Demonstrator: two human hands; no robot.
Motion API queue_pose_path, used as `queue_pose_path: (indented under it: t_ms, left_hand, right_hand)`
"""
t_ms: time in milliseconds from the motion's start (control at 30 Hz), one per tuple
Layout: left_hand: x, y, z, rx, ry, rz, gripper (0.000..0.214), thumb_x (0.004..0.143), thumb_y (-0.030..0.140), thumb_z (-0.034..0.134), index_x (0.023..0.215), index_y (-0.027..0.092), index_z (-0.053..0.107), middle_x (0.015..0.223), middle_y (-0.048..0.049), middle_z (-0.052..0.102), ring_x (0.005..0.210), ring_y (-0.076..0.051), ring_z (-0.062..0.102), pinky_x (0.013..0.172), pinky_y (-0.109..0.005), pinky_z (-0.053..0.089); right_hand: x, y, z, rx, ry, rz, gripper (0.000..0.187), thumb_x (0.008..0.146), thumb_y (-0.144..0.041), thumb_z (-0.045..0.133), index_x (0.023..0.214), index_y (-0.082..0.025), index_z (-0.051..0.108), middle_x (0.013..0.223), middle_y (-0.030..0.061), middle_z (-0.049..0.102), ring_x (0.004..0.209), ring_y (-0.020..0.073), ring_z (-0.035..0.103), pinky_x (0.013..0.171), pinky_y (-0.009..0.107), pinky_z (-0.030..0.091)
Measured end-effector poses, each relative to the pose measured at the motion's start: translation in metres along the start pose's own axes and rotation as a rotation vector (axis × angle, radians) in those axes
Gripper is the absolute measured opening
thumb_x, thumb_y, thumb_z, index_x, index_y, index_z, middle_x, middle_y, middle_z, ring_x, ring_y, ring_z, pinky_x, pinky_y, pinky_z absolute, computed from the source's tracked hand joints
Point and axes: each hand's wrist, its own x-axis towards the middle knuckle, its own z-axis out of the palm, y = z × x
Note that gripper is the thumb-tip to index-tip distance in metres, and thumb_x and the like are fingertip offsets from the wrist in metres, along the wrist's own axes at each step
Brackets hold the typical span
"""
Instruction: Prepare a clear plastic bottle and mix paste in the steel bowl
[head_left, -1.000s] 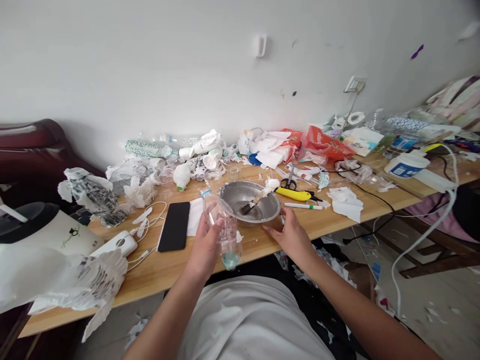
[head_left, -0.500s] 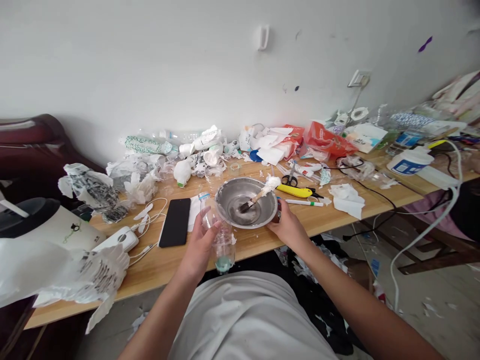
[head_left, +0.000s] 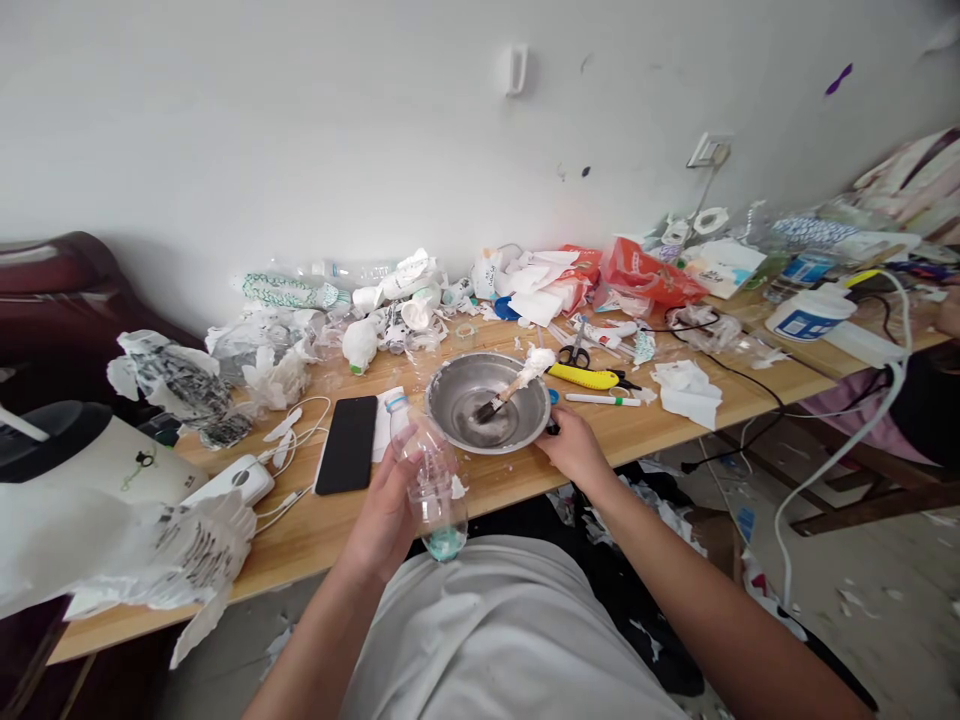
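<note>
My left hand [head_left: 386,515] is closed round a clear plastic bottle [head_left: 429,478] with a pale blue cap, held tilted over the table's front edge, a little teal at its lower end. My right hand [head_left: 576,448] grips the near right rim of a steel bowl [head_left: 457,392] on the wooden table [head_left: 315,530]. A brush [head_left: 504,392] with a white-smeared handle lies in the bowl, bristles down in grey liquid.
A black phone [head_left: 347,458] and white cables lie left of the bowl. A yellow box cutter [head_left: 583,377], scissors [head_left: 576,353] and a marker [head_left: 600,399] sit to its right. Crumpled paper, plastic bottles and red bags crowd the back edge. A white tub [head_left: 808,317] stands far right.
My right hand went from resting on the table beside the bowl to gripping its rim. The bottle in my left hand has dropped slightly toward me.
</note>
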Motion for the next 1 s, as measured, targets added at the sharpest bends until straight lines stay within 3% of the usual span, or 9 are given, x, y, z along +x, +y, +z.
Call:
queue_pose_path:
  t_ms: [100,267,400,633,833,1000]
  left_hand:
    - [-0.004,-0.001,0.0,-0.007,-0.012,-0.021,0.077,0.077,0.047,0.082,0.143,0.024,0.05,0.125,-0.0122,0.071,0.105,-0.034,0.071,0.086,-0.045,0.057]
    - [-0.005,-0.001,-0.002,-0.003,-0.011,0.027,0.073,0.081,0.047,0.079,0.144,0.026,0.049,0.133,-0.0133,0.068,0.106,-0.034,0.071,0.088,-0.046,0.057]
    - [-0.004,-0.003,0.002,-0.008,-0.042,0.018,0.075,0.081,0.048,0.079,0.145,0.026,0.047,0.136,-0.0138,0.066,0.105,-0.032,0.072,0.086,-0.045,0.058]
    - [0.001,-0.016,0.02,-0.035,-0.039,0.017,0.071,0.077,0.048,0.081,0.138,0.027,0.052,0.126,-0.0094,0.071,0.106,-0.031,0.072,0.087,-0.042,0.058]
    - [0.006,-0.02,0.032,-0.05,-0.048,0.049,0.065,0.079,0.05,0.078,0.135,0.028,0.054,0.12,-0.0079,0.072,0.098,-0.029,0.073,0.083,-0.041,0.057]
    - [0.006,-0.021,0.036,-0.044,-0.024,0.079,0.071,0.079,0.048,0.079,0.141,0.029,0.048,0.122,-0.0086,0.071,0.096,-0.028,0.073,0.082,-0.04,0.055]
  right_hand:
    - [0.0,0.003,-0.001,0.038,-0.027,0.029,0.018,0.081,-0.028,0.062,0.095,-0.019,0.068,0.1,0.01,0.072,0.084,0.024,0.069,0.063,0.029,0.054]
    - [-0.003,0.011,-0.006,0.119,-0.017,0.077,0.019,0.083,-0.031,0.057,0.095,-0.019,0.065,0.081,0.0067,0.071,0.059,0.0203,0.066,0.055,0.029,0.053]
    - [-0.002,0.017,-0.016,0.145,0.049,0.046,0.029,0.085,-0.038,0.056,0.103,-0.017,0.065,0.099,0.0114,0.074,0.068,0.0229,0.069,0.062,0.033,0.054]
    - [0.011,0.015,-0.027,0.105,0.202,-0.11,0.026,0.087,-0.043,0.056,0.094,-0.019,0.065,0.111,0.0114,0.072,0.107,0.0279,0.064,0.097,0.038,0.047]
    - [0.013,0.023,-0.029,0.128,0.179,-0.16,0.024,0.087,-0.039,0.057,0.096,-0.019,0.067,0.114,0.0097,0.073,0.106,0.0253,0.066,0.096,0.036,0.047]
    - [0.012,0.03,-0.028,0.135,0.201,-0.147,0.021,0.081,-0.035,0.06,0.092,-0.019,0.068,0.112,0.0089,0.074,0.103,0.0247,0.067,0.095,0.035,0.048]
